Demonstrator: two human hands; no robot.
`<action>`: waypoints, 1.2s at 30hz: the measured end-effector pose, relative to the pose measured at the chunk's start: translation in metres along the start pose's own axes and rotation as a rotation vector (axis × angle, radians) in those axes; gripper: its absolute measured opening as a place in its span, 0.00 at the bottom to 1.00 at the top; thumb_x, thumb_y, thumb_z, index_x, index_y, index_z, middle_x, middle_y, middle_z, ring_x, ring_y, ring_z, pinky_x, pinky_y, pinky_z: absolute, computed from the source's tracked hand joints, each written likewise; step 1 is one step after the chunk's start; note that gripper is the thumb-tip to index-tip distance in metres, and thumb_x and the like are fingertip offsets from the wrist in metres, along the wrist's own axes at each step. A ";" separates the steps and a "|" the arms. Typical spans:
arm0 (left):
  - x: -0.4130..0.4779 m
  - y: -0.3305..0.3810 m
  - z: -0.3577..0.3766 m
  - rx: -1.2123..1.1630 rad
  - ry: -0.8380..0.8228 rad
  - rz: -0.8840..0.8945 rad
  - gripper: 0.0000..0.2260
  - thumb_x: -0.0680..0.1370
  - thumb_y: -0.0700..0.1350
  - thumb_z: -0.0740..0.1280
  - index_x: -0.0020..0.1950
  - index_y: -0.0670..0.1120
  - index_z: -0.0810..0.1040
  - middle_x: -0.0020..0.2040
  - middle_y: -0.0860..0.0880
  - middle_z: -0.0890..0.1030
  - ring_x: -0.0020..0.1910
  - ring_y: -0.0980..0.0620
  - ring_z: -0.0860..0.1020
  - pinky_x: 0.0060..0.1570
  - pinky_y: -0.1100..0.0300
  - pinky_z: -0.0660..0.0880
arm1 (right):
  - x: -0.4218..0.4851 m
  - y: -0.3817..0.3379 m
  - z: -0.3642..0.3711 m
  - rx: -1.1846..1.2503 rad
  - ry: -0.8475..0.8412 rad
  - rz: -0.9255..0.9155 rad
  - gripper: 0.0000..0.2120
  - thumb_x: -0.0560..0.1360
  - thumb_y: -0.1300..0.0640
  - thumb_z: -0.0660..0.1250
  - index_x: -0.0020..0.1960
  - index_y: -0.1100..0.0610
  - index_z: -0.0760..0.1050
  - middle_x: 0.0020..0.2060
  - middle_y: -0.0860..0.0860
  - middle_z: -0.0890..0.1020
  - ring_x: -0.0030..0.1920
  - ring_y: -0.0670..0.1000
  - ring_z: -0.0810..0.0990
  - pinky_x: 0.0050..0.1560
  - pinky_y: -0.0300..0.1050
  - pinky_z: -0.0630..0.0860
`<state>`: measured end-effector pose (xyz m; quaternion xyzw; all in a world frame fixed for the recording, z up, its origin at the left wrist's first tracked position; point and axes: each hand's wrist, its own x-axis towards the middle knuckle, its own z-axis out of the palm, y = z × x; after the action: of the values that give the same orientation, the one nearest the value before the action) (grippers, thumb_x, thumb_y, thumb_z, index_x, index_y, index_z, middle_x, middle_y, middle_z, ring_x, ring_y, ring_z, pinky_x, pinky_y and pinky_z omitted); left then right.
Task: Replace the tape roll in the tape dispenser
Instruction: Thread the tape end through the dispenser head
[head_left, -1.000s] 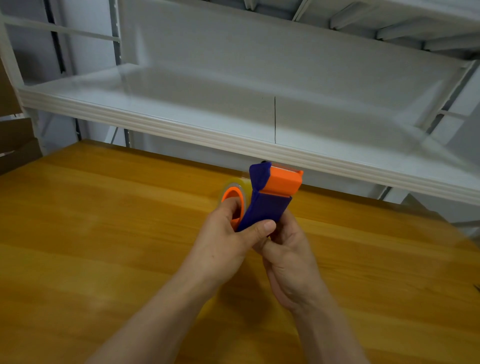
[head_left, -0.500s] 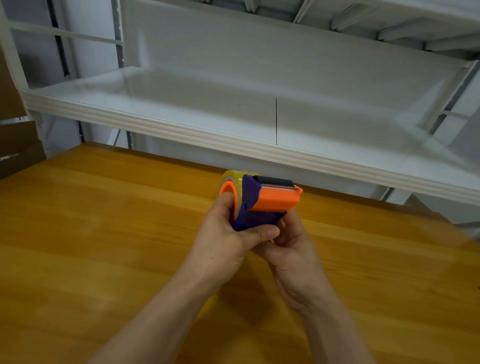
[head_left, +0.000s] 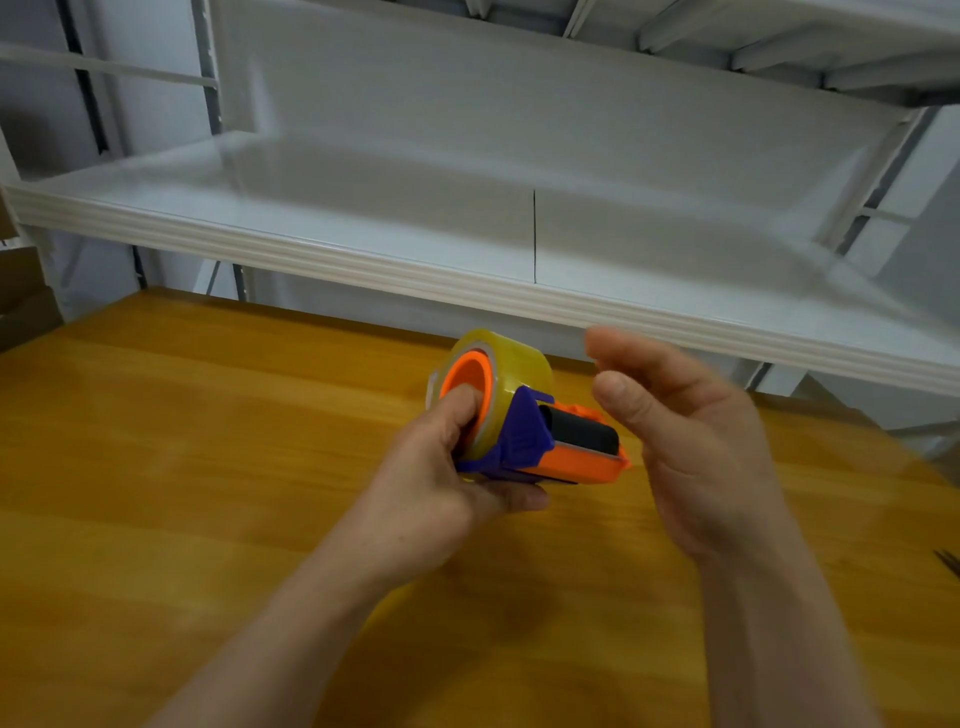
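Head cam: left hand (head_left: 441, 483) clamped on tape dispenser (head_left: 540, 441), held above wood table (head_left: 182, 467). Dispenser purple/orange w/ black roller; clear yellowish tape roll (head_left: 506, 371) seated on orange hub. Right hand (head_left: 685, 431) just beside, fingers apart, holding nothing, blurred.

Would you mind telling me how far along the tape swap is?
Done, it seems: a full clear tape roll sits on the dispenser's orange hub. In hand: the left hand grips the dispenser above the table; the right hand is open beside it. Left: probably threading the tape over the black roller.
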<state>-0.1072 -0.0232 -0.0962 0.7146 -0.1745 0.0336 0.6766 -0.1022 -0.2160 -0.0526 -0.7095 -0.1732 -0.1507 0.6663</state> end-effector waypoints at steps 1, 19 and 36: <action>0.000 0.000 0.000 0.006 -0.005 -0.007 0.24 0.63 0.39 0.80 0.57 0.44 0.78 0.53 0.50 0.86 0.51 0.50 0.85 0.50 0.49 0.83 | 0.005 -0.009 -0.001 -0.092 -0.038 -0.013 0.15 0.64 0.47 0.75 0.51 0.41 0.84 0.54 0.43 0.86 0.60 0.43 0.81 0.57 0.43 0.79; 0.003 -0.004 -0.009 0.152 0.037 0.014 0.19 0.64 0.40 0.82 0.50 0.49 0.81 0.47 0.46 0.84 0.47 0.53 0.83 0.46 0.64 0.78 | 0.038 -0.026 0.018 -0.597 -0.280 0.014 0.03 0.71 0.54 0.75 0.44 0.48 0.84 0.40 0.45 0.86 0.42 0.45 0.85 0.44 0.47 0.84; 0.004 -0.011 -0.010 0.222 0.106 0.049 0.20 0.62 0.49 0.82 0.52 0.53 0.83 0.56 0.47 0.80 0.54 0.49 0.80 0.57 0.49 0.78 | 0.033 -0.026 0.029 -0.611 -0.207 -0.044 0.05 0.75 0.54 0.71 0.41 0.47 0.79 0.41 0.43 0.83 0.45 0.41 0.80 0.45 0.39 0.75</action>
<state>-0.0986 -0.0135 -0.1045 0.7779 -0.1512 0.1070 0.6005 -0.0845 -0.1846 -0.0166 -0.8844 -0.2021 -0.1373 0.3977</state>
